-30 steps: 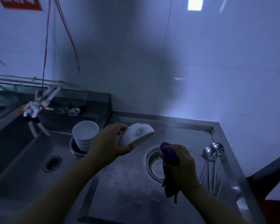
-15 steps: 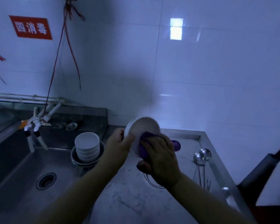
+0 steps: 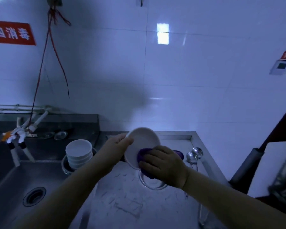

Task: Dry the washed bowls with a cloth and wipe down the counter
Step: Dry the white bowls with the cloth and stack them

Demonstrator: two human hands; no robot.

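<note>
A white bowl (image 3: 143, 142) is held tilted above the steel counter (image 3: 122, 195), its inside turned toward me. My left hand (image 3: 116, 146) grips its left rim. My right hand (image 3: 163, 164) presses a purple cloth (image 3: 143, 154) into the bowl's lower part; a bit of cloth also shows past the hand on the right. A stack of white bowls (image 3: 78, 153) stands in a metal basin at the sink's right edge, left of my left arm.
A deep steel sink (image 3: 15, 179) with a drain (image 3: 34, 195) lies on the left, taps (image 3: 18, 136) above it. Two metal ladles (image 3: 194, 157) lie at the counter's right side. A round metal dish (image 3: 153, 183) sits under my right wrist. Tiled wall behind.
The bowl was lifted from beside the stack and turned to face me. My right hand brought the cloth up from the counter into the bowl and now rubs lower inside it.
</note>
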